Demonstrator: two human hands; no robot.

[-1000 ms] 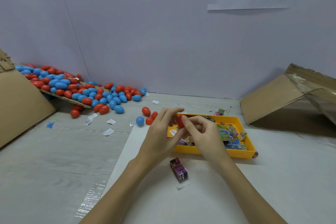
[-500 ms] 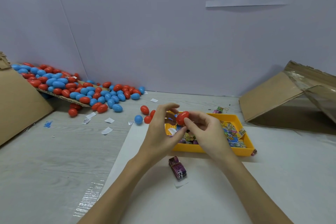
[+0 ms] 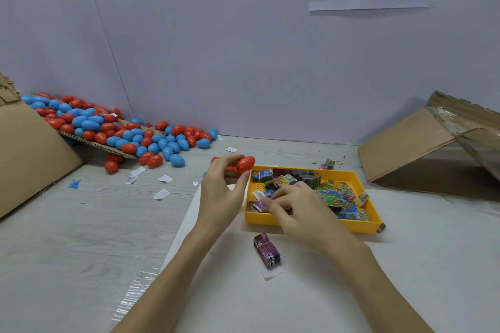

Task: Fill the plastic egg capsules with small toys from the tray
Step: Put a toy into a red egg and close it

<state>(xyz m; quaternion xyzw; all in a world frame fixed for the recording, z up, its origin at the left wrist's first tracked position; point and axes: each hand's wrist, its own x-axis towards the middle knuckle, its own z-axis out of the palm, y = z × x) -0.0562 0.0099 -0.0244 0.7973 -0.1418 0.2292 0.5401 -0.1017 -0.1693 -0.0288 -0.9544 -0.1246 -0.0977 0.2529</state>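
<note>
Held capsule: a closed, glossy red plastic egg capsule (image 3: 245,163), lying roughly level, pinched between the thumb and fingertips of the left hand (image 3: 220,193), up above the table.

Tray: a shallow yellow plastic rectangular tray (image 3: 364,220), flat on the table, just right of the left thumb and under the right hand's fingers.

Toys: small toys in bright printed wrappers (image 3: 338,199), heaped loosely in the tray; the fingertips of the right hand (image 3: 296,208) rest among those at its near left corner.

Loose toy: a purple wrapped block (image 3: 266,250), flat on the table, just short of the tray, below both hands.

Capsule heap: red and blue plastic egg capsules (image 3: 130,134), closed, piled well left of the left hand's fingers.
</note>
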